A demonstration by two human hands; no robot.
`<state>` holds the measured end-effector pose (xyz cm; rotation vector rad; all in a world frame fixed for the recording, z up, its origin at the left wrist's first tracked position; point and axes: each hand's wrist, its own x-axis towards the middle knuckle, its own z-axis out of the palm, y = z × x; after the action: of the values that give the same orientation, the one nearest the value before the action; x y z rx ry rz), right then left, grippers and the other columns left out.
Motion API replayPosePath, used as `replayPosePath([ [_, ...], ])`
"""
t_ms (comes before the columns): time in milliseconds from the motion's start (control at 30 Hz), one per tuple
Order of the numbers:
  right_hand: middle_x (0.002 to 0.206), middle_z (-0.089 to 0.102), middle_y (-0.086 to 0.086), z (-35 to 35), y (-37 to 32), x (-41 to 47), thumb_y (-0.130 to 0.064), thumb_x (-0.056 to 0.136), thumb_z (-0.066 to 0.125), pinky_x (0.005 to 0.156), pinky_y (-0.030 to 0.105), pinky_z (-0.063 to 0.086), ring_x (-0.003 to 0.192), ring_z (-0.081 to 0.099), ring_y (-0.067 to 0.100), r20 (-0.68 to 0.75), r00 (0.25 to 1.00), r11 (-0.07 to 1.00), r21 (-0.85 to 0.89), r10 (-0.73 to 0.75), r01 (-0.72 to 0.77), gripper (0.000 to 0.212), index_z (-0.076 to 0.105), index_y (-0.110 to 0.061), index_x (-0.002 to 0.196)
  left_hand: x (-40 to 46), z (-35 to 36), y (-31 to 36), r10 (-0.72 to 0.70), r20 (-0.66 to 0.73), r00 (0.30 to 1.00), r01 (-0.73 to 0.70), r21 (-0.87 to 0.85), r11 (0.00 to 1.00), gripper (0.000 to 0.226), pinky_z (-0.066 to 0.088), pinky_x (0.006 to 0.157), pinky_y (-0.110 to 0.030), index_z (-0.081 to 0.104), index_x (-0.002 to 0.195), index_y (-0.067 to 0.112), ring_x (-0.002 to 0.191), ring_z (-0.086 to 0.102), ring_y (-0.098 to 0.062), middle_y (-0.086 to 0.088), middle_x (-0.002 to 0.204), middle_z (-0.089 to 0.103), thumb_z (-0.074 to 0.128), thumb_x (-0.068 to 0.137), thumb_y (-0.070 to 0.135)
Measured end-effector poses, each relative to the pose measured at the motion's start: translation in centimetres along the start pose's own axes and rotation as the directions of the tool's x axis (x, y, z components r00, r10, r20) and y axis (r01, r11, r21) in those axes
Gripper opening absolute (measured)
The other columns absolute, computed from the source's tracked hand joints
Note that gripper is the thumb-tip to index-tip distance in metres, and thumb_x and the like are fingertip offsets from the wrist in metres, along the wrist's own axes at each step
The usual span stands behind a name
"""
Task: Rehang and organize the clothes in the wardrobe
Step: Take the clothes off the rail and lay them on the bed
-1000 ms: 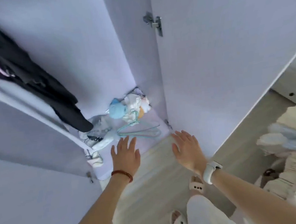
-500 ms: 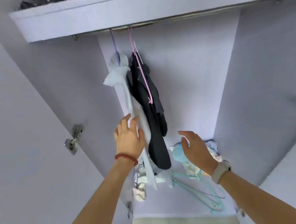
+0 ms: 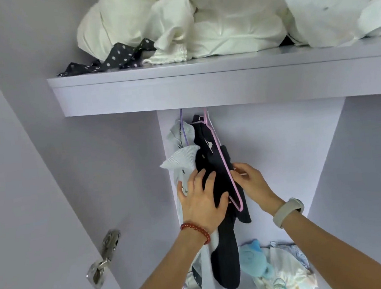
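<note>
Clothes point(image 3: 217, 188) hang under lilac shelf point(image 3: 202, 87) (white heap point(image 3: 207, 19) above).

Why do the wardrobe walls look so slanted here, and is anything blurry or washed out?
Head view: the wide-angle lens splays the wardrobe walls outward, and the shelf looms large. Light is soft and even, without hard shadows. The white bundles on top are bright, nearly washed out, and smear at the top right corner. The left hand, right hand and dark garment are sharp.
</note>
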<state>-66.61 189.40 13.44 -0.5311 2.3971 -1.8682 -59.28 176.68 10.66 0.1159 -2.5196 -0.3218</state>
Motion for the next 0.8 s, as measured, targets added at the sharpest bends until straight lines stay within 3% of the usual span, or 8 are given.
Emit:
replayPosePath([
  [167, 0.104, 0.059, 0.009, 0.0, -0.6, 2.1, -0.007, 0.091, 0.051, 0.084, 0.028, 0.045, 0.093, 0.057, 0.020, -0.036, 0.999, 1.000, -0.016, 0.011, -0.012, 0.028, 0.053, -0.011, 0.118, 0.3, 0.1, -1.4, 0.176, -0.063, 0.982, -0.178, -0.040, 0.983, 0.056, 0.017, 0.104, -0.059, 0.038, 0.135, 0.028, 0.131, 0.029, -0.025, -0.005, 0.140, 0.043, 0.039, 0.084, 0.051],
  [300, 0.102, 0.059, 0.011, -1.2, -1.3, 3.2, -0.011, 0.093, 0.050, 0.084, 0.025, 0.042, 0.095, 0.056, 0.020, 0.012, 0.999, 0.990, -0.134, 0.038, -0.036, 0.033, 0.049, -0.014, 0.126, 1.3, 0.1, -0.7, 0.346, -0.091, 0.934, -0.350, -0.023, 0.937, 0.048, 0.014, 0.106, -0.060, 0.045, 0.132, 0.029, 0.134, 0.029, -0.028, -0.004, 0.143, 0.041, 0.039, 0.088, 0.047],
  [367, 0.103, 0.058, 0.011, -2.3, -1.3, 3.5, -0.010, 0.094, 0.047, 0.085, 0.023, 0.039, 0.096, 0.053, 0.019, -0.035, 0.999, 0.982, -0.185, 0.039, -0.045, 0.034, 0.048, -0.013, 0.128, 1.5, 0.6, -0.4, 0.381, -0.046, 0.923, -0.382, -0.004, 0.924, 0.046, 0.016, 0.105, -0.061, 0.049, 0.129, 0.029, 0.134, 0.031, -0.030, -0.004, 0.142, 0.042, 0.038, 0.088, 0.047],
  [467, 0.086, 0.061, 0.002, -3.9, -1.1, 3.3, -0.007, 0.095, 0.041, 0.073, 0.018, 0.043, 0.078, 0.055, 0.014, -0.106, 0.994, 0.963, -0.268, -0.017, -0.012, 0.029, 0.053, -0.013, 0.120, 1.4, 1.3, -0.1, 0.354, 0.056, 0.934, -0.355, 0.027, 0.934, 0.048, 0.022, 0.101, -0.060, 0.045, 0.130, 0.033, 0.131, 0.039, -0.033, -0.003, 0.140, 0.046, 0.036, 0.086, 0.048],
  [533, 0.080, 0.059, -0.001, -4.3, -1.2, 3.2, -0.012, 0.097, 0.038, 0.066, 0.018, 0.040, 0.072, 0.054, 0.013, -0.069, 0.996, 0.924, -0.382, -0.053, 0.022, 0.024, 0.055, -0.014, 0.113, 1.2, 1.3, 0.0, 0.324, 0.081, 0.943, -0.326, 0.016, 0.945, 0.049, 0.023, 0.100, -0.059, 0.041, 0.132, 0.034, 0.130, 0.040, -0.033, -0.004, 0.140, 0.046, 0.036, 0.085, 0.048],
  [667, 0.084, 0.058, 0.012, -3.7, -1.5, 3.6, -0.022, 0.099, 0.034, 0.072, 0.031, 0.041, 0.081, 0.055, 0.028, -0.019, 0.993, 0.784, -0.616, -0.113, 0.077, 0.030, 0.054, -0.004, 0.087, 0.8, 0.6, 0.4, 0.266, 0.057, 0.962, -0.263, -0.047, 0.964, 0.047, 0.021, 0.103, -0.059, 0.041, 0.129, 0.033, 0.131, 0.038, -0.032, -0.008, 0.140, 0.045, 0.036, 0.086, 0.049],
  [800, 0.094, 0.061, 0.020, -3.3, -1.6, 3.1, -0.022, 0.100, 0.030, 0.071, 0.034, 0.038, 0.088, 0.055, 0.037, -0.172, 0.961, 0.725, -0.688, -0.214, 0.038, 0.035, 0.054, 0.004, 0.099, 0.1, 0.1, 0.0, 0.216, 0.047, 0.975, -0.213, -0.063, 0.975, 0.045, 0.017, 0.104, -0.058, 0.042, 0.125, 0.033, 0.132, 0.037, -0.030, -0.008, 0.138, 0.047, 0.038, 0.084, 0.049],
])
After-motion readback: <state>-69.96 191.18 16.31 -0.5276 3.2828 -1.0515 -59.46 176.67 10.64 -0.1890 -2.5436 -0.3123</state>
